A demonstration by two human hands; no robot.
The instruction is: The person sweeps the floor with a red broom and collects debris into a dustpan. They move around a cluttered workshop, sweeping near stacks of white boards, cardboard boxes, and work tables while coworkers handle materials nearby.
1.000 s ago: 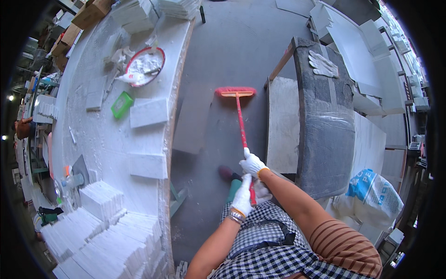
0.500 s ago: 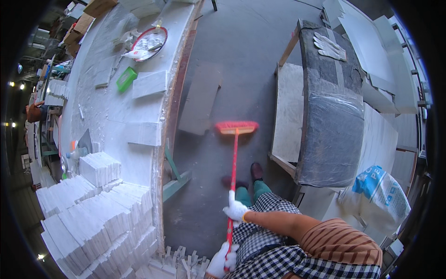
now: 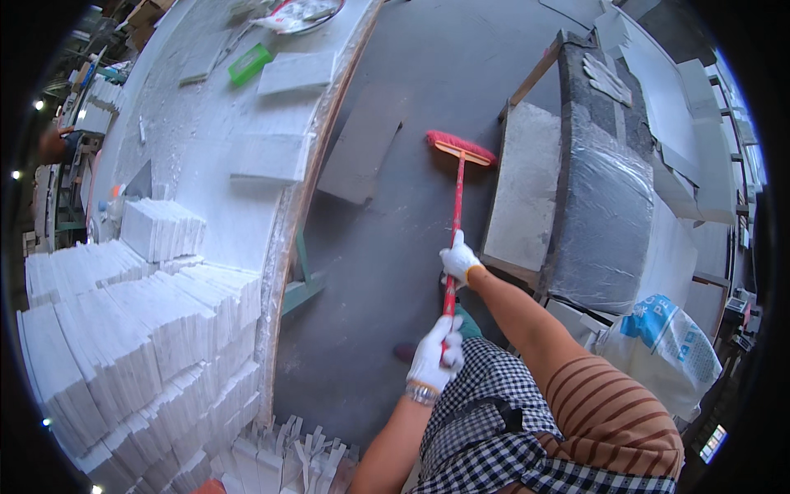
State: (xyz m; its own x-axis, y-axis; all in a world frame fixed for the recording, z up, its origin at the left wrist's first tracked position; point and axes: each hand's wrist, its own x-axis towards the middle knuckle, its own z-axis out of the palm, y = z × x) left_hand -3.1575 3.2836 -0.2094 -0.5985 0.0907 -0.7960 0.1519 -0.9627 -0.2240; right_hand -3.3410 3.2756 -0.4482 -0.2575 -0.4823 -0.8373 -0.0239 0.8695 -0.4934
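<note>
A long-handled push broom [image 3: 459, 193] with a red shaft and red bristles reaches away from me over the grey floor. Its head lies close to the low wooden frame on the right. White-gloved, my right hand [image 3: 460, 261] wraps round the middle of the shaft. Nearer my body, my left hand [image 3: 435, 352], also gloved and with a watch at the wrist, grips the shaft's end. A flat grey board [image 3: 363, 152] lies on the floor left of the broom head, under the table's edge.
Stacks of white stone tiles [image 3: 140, 329] fill the near end of the long table [image 3: 239, 198] at left. A green box [image 3: 249, 65] sits farther along. At right stand a plastic-wrapped bench [image 3: 605, 222] with a glove [image 3: 606, 80] on it and a white-and-blue sack [image 3: 662, 350]. Stone strips [image 3: 296, 461] stand near my feet.
The broom head has moved forward and to the right, toward the wooden frame. Both hands have moved forward with the shaft, and my view has shifted.
</note>
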